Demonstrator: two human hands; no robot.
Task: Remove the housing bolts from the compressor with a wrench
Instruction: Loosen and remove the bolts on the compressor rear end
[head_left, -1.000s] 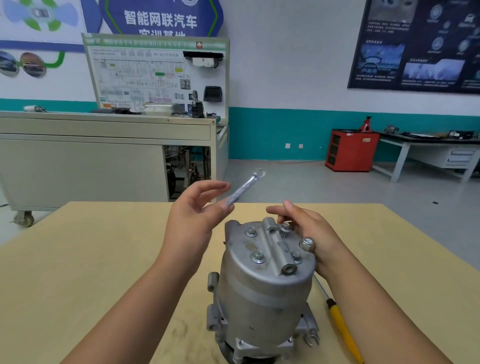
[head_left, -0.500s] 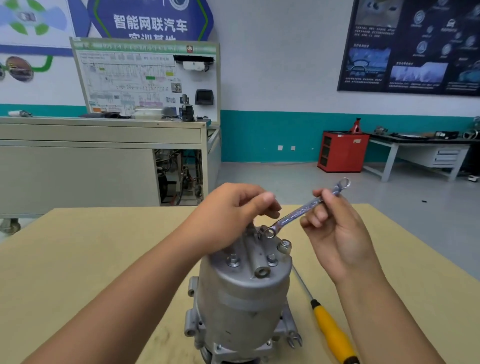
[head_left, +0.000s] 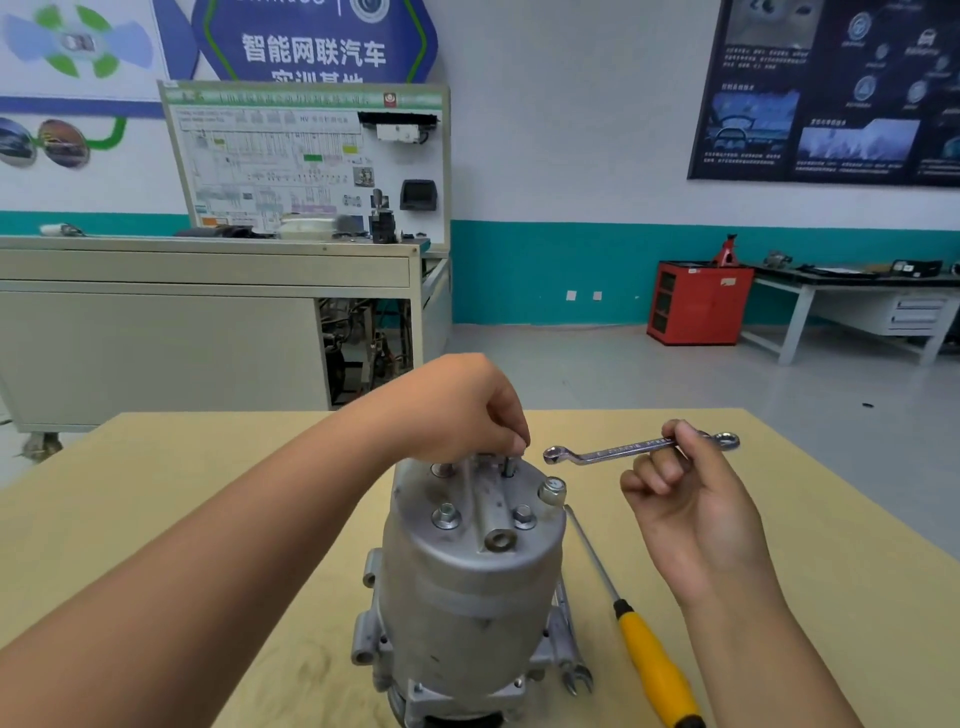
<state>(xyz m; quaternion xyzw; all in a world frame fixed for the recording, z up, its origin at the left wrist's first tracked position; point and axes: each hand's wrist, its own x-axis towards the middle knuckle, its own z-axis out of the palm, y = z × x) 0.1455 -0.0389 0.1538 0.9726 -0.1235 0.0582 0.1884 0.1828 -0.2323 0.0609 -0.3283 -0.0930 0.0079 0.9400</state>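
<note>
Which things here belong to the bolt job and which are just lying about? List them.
In the job: compressor; ring wrench held by the right hand; raised bolt pinched by the left hand; seated bolts.
Lying about: yellow-handled screwdriver; spanner by the compressor's base; red cabinet.

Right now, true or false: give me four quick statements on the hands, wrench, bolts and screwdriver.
1. The right hand holds the wrench off the compressor. True.
2. The left hand hangs idle. False: it pinches a raised bolt at the compressor's top.
3. The screwdriver lies left of the compressor. False: it lies on the table, to the compressor's right.
4. Other bolts sit in the top face. True.
</note>
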